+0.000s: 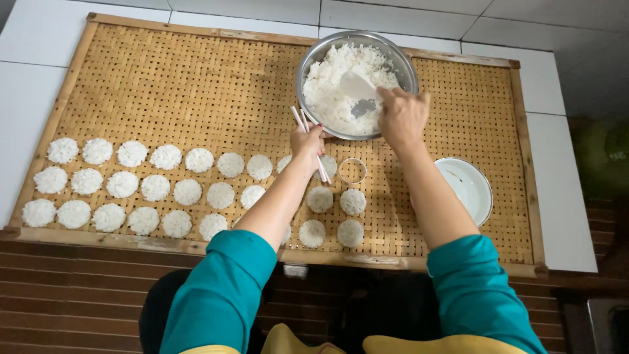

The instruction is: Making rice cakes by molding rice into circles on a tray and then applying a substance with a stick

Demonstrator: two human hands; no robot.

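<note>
Rice (341, 85), white and sticky, fills the round shiny metal bowl (308, 65) at the far side of the woven bamboo tray (164, 85). The right hand (401, 115) grips a white plastic rice paddle (357, 85) in it. The left hand (306, 141) clutches pale chopsticks (303, 121). A heaped scoop might drop clumps beside the small metal ring (352, 170).

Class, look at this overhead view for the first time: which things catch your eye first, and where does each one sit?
Three neat rows of round white rice cakes run along the near side of a woven bamboo tray. At the far edge stands a metal bowl heaped with cooked rice, where the right hand works a white paddle. The left hand holds chopsticks beside the bowl.
</note>
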